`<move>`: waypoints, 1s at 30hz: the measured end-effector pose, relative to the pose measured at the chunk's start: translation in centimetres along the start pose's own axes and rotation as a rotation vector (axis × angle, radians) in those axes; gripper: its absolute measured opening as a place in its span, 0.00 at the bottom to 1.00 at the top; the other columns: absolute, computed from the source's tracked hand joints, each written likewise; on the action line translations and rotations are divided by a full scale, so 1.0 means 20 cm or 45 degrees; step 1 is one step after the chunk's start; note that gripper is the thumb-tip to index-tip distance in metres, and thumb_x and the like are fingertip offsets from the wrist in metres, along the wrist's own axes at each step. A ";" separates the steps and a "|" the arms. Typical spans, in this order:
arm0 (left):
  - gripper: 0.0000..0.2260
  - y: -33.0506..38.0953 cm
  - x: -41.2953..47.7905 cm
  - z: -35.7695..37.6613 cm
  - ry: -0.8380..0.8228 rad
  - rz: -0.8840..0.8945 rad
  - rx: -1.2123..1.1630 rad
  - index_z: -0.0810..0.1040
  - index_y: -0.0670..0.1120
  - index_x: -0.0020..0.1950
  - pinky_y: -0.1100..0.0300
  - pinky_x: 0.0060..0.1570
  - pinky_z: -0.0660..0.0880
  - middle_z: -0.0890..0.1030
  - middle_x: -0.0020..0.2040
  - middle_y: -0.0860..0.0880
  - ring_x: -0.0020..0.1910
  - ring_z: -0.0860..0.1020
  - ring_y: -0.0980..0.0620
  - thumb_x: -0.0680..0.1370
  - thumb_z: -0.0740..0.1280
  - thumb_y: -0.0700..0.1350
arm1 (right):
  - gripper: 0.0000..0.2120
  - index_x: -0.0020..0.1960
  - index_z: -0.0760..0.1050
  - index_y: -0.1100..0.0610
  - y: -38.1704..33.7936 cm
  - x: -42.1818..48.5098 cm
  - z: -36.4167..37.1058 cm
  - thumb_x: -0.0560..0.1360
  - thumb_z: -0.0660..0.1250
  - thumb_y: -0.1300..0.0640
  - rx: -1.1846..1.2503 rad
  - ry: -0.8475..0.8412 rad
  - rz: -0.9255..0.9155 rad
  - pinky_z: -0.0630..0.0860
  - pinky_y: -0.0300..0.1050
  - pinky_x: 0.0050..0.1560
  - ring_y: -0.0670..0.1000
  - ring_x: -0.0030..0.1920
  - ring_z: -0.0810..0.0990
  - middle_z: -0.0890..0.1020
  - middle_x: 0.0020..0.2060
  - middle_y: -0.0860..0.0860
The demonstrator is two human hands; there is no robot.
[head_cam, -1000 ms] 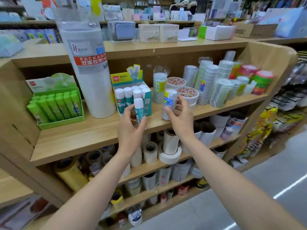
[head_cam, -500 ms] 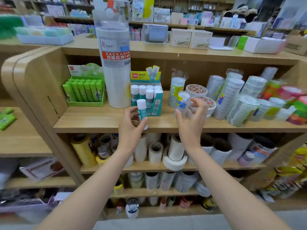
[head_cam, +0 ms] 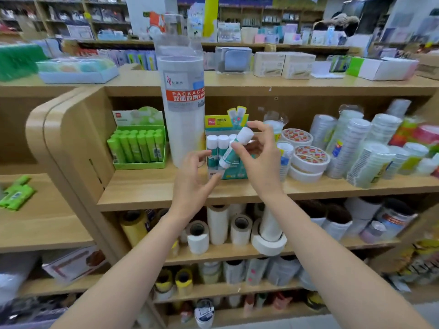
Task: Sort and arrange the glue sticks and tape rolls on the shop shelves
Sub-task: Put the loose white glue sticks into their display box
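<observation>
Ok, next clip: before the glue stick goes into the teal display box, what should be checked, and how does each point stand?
1. Grip: the right hand pinches the glue stick between thumb and fingers: ok.
2. Cap: the white cap is on the stick: ok.
3. Orientation: the stick is tilted, cap up and to the right, unlike the upright sticks in the teal display box: not ok.
4. Free slot in the box: hidden behind the hands: cannot tell.
5. Support hand: the left hand holds nothing, fingers by the box front: ok.
</observation>
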State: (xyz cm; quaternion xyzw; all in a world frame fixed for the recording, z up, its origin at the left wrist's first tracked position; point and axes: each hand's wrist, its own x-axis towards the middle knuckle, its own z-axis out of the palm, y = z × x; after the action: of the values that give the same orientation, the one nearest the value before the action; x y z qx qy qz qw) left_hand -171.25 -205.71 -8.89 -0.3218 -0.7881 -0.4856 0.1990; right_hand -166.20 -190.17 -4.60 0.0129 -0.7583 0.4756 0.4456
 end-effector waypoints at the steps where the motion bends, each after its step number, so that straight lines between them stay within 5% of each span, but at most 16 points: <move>1: 0.23 -0.04 0.01 -0.01 -0.053 0.032 0.112 0.72 0.45 0.67 0.62 0.64 0.68 0.75 0.64 0.50 0.63 0.71 0.56 0.74 0.74 0.46 | 0.19 0.60 0.72 0.54 -0.01 0.02 0.01 0.73 0.74 0.56 -0.034 0.035 -0.017 0.78 0.40 0.43 0.44 0.41 0.80 0.81 0.44 0.47; 3: 0.28 -0.12 0.01 -0.03 -0.217 0.046 0.243 0.70 0.46 0.72 0.53 0.71 0.65 0.70 0.72 0.48 0.70 0.67 0.51 0.74 0.73 0.46 | 0.17 0.59 0.73 0.55 -0.02 0.04 0.07 0.73 0.74 0.56 -0.131 0.063 -0.075 0.75 0.36 0.42 0.42 0.40 0.79 0.80 0.43 0.45; 5: 0.32 -0.14 0.01 -0.03 -0.361 0.033 0.245 0.65 0.47 0.76 0.54 0.75 0.59 0.62 0.78 0.49 0.75 0.62 0.51 0.74 0.72 0.45 | 0.16 0.58 0.74 0.56 -0.02 0.04 0.11 0.73 0.74 0.57 -0.248 0.058 -0.128 0.71 0.31 0.43 0.40 0.40 0.76 0.78 0.42 0.44; 10: 0.33 -0.15 0.02 -0.04 -0.451 0.019 0.232 0.59 0.49 0.79 0.60 0.72 0.57 0.53 0.80 0.51 0.77 0.57 0.52 0.77 0.69 0.46 | 0.16 0.56 0.77 0.56 0.04 0.01 0.16 0.71 0.76 0.55 -0.610 0.057 -0.230 0.74 0.49 0.47 0.46 0.44 0.76 0.80 0.44 0.45; 13: 0.32 -0.16 0.01 -0.04 -0.489 0.036 0.244 0.58 0.48 0.79 0.57 0.70 0.63 0.51 0.81 0.52 0.77 0.59 0.51 0.78 0.67 0.47 | 0.16 0.53 0.78 0.57 0.08 -0.02 0.18 0.68 0.77 0.54 -0.778 0.088 -0.271 0.74 0.54 0.53 0.54 0.52 0.77 0.81 0.48 0.52; 19: 0.32 -0.17 0.01 -0.06 -0.532 0.042 0.243 0.56 0.48 0.80 0.53 0.68 0.68 0.48 0.81 0.52 0.76 0.61 0.50 0.79 0.65 0.48 | 0.16 0.55 0.77 0.54 0.11 -0.06 0.21 0.70 0.75 0.52 -0.928 0.073 -0.202 0.67 0.52 0.64 0.55 0.64 0.73 0.77 0.62 0.53; 30: 0.31 -0.18 0.01 -0.06 -0.582 0.057 0.304 0.54 0.48 0.80 0.52 0.66 0.70 0.52 0.81 0.49 0.74 0.65 0.47 0.80 0.64 0.49 | 0.18 0.63 0.76 0.52 0.09 -0.08 0.21 0.74 0.71 0.54 -0.941 -0.056 -0.061 0.65 0.56 0.67 0.56 0.71 0.66 0.74 0.66 0.53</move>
State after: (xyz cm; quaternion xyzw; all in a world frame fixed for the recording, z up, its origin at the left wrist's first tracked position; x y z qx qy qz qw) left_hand -173.86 -207.77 -10.51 -0.4149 -0.8570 -0.2991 0.0629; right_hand -168.71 -192.88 -7.65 -0.1211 -0.8878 0.1587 0.4147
